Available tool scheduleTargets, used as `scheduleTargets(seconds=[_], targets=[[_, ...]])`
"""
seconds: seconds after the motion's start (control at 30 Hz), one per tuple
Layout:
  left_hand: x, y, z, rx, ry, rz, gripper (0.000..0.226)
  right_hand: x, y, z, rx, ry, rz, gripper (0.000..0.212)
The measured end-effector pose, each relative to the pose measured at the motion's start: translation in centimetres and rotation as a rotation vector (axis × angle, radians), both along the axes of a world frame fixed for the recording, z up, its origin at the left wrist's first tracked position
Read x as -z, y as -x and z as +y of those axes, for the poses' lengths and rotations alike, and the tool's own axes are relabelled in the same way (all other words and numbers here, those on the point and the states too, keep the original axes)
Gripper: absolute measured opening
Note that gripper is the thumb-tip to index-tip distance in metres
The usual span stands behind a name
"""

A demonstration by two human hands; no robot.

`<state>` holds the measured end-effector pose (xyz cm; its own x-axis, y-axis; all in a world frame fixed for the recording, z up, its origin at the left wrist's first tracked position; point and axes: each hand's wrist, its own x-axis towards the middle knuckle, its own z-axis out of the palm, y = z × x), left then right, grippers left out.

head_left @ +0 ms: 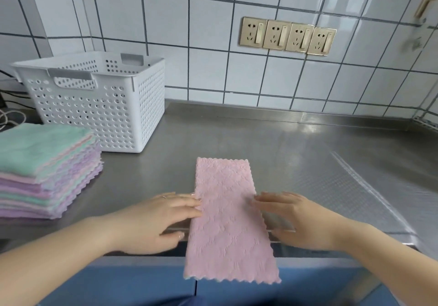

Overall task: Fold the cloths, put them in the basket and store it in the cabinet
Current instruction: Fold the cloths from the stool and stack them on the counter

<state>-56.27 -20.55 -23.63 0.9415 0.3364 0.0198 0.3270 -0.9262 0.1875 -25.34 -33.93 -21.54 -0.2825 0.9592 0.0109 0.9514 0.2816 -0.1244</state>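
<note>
A pink cloth [227,220], folded once lengthwise, overhangs the counter's [308,144] near edge. The left hand [154,220] and right hand [296,220] lie flat and open beside it, gripping nothing. Folding continues; likely a crosswise fold next, then the far-left basket [99,106].

Fluffy pink cloth [227,220] on glossy steel counter [296,144]; perforated plastic basket [99,106].

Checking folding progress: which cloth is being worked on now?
The pink cloth, lying alone under both hands at the counter's front edge, overhanging it. The others sit untouched in the stack by the basket.
</note>
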Motion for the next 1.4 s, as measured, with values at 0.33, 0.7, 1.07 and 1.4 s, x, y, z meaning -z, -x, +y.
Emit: scheduleTargets(seconds=[0.33, 0.7, 1.07, 1.4], targets=[[1.4, -1.7, -1.2, 0.019, -0.364, -0.121, 0.044, 3.3, 0.5, -0.7, -0.091, -0.292, 0.067, 0.032], [-0.3, -5.9, 2.8, -0.483, 0.196, -0.418, 0.038, 1.7, 1.6, 7.0, 0.620, -0.069, 0.655, 0.043], [-0.7, -9.1, 6.0, -0.754, 0.424, -0.186, 0.071, 0.3, 1.4, 11.7, 0.803, 0.198, 0.512, 0.041], [-1.1, -9.8, 6.8, -0.791, 0.518, -0.246, 0.072, 0.5, 1.7, 13.8, 0.823, 0.104, 0.130, 0.030]])
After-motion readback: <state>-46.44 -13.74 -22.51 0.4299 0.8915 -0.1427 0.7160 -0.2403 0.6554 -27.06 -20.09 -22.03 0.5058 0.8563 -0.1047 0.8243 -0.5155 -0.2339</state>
